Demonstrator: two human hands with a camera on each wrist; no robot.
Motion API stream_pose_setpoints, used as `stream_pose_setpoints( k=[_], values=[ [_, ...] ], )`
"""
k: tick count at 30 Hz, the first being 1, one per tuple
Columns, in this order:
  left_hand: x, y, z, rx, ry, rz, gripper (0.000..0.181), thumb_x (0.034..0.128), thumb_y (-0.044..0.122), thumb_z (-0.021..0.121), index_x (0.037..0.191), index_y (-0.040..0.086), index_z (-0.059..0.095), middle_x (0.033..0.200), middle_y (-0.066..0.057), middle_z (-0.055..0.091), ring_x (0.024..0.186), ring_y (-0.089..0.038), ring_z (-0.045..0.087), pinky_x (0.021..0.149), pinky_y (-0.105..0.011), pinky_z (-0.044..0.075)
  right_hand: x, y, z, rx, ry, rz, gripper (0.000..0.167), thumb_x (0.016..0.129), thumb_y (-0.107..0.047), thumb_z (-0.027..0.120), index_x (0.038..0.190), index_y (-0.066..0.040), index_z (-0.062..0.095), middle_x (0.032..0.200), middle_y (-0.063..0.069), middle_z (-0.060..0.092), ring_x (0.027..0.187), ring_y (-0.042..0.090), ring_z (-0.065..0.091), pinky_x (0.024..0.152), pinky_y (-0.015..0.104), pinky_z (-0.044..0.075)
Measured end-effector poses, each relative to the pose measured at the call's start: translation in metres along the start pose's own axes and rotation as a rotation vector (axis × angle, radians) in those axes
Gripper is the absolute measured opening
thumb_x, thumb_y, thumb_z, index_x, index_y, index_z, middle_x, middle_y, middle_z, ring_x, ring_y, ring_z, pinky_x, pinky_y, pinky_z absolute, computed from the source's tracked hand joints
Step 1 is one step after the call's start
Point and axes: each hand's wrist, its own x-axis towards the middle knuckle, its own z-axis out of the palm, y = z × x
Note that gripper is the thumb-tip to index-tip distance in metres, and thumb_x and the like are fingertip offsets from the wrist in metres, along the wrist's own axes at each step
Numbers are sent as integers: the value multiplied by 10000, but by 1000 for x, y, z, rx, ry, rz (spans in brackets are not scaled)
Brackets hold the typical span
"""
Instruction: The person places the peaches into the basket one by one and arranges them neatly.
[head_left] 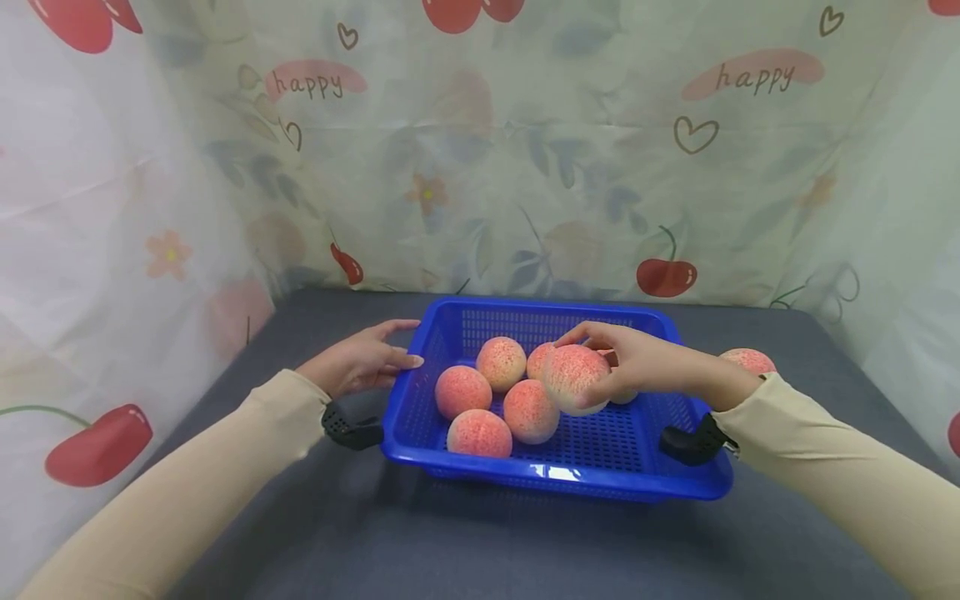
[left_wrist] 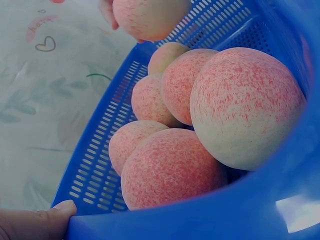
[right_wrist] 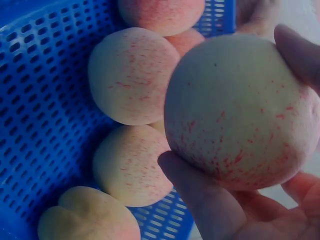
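A blue plastic basket (head_left: 555, 475) with slotted walls stands on the dark table, several pink-and-cream peaches (head_left: 462, 392) lying mostly in its left half. Above them my right hand (head_left: 637, 358) holds one peach (head_left: 576, 379) between thumb and fingers. The right wrist view shows that held peach (right_wrist: 240, 110) close up, with fingers round its side and underside. My left hand (head_left: 360, 358) is at the basket's left rim, index finger and thumb stretched out towards it. In the left wrist view the thumb (left_wrist: 40, 220) touches the rim's corner; the other fingers are hidden there.
Another peach (head_left: 748, 360) lies outside the basket on the right, partly behind my right forearm. Dark cloth (head_left: 480, 550) covers the table. A printed curtain (head_left: 480, 167) hangs behind it and along both sides.
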Motion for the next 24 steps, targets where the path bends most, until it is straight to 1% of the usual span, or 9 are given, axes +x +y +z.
stream_pose_setpoints(
  k=[2,4,6,8,12,15,20,22,24],
  values=[
    [0,1,0,6,7,-5,730,937,86,626,1531,241,232,1356,-224,538,1091,-327,649,870,-444,559,2,2,2,7,-41,-4,615,784,-242,802,1307,-172,487,1252,136,514,1081,286,548,776,366,526],
    [0,1,0,9,5,-5,734,936,89,628,1533,239,228,1361,-224,534,1094,-325,648,873,-445,558,4,4,4,-8,-79,-18,605,785,-229,793,1302,-159,485,1282,140,498,1122,305,524,794,372,522],
    [0,1,0,9,2,-4,733,938,88,626,1533,239,227,1366,-223,531,1090,-321,650,870,-441,559,5,5,6,-33,-116,-34,600,783,-220,784,1298,-147,485,1327,137,482,1199,328,482,846,390,513],
    [1,1,0,6,-6,0,735,942,84,619,1538,229,214,1373,-233,522,1086,-319,652,867,-437,561,5,6,8,-75,-141,-43,597,778,-233,781,1293,-148,493,1350,127,486,1252,344,450,912,434,494],
    [1,1,0,6,-11,2,736,946,83,613,1542,221,204,1380,-240,514,1085,-313,651,867,-431,562,6,7,12,-117,-186,-29,582,773,-245,781,1279,-185,501,1359,92,495,1296,341,416,1000,528,431],
    [0,1,0,4,-13,1,737,946,82,612,1543,221,202,1382,-239,512,1093,-316,648,871,-432,560,7,8,14,-104,-222,-4,572,780,-237,778,1274,-213,493,1354,57,493,1304,312,402,1030,531,401],
    [0,1,0,6,-6,-8,735,942,83,617,1537,235,215,1373,-230,523,1092,-320,649,867,-432,562,7,9,15,-87,-250,32,573,789,-238,774,1284,-241,485,1353,27,475,1249,288,408,1001,473,410],
    [0,1,0,8,-8,-8,738,942,82,617,1539,234,210,1374,-232,522,1098,-326,647,871,-436,559,7,9,15,-79,-257,46,579,790,-229,773,1292,-250,486,1329,40,469,1167,282,430,930,425,435],
    [0,1,-1,8,-11,-10,740,941,80,616,1539,234,207,1376,-232,519,1108,-334,641,880,-441,555,6,9,15,-75,-266,57,587,788,-217,774,1301,-255,492,1281,58,472,1049,266,449,840,375,442]
  ],
)
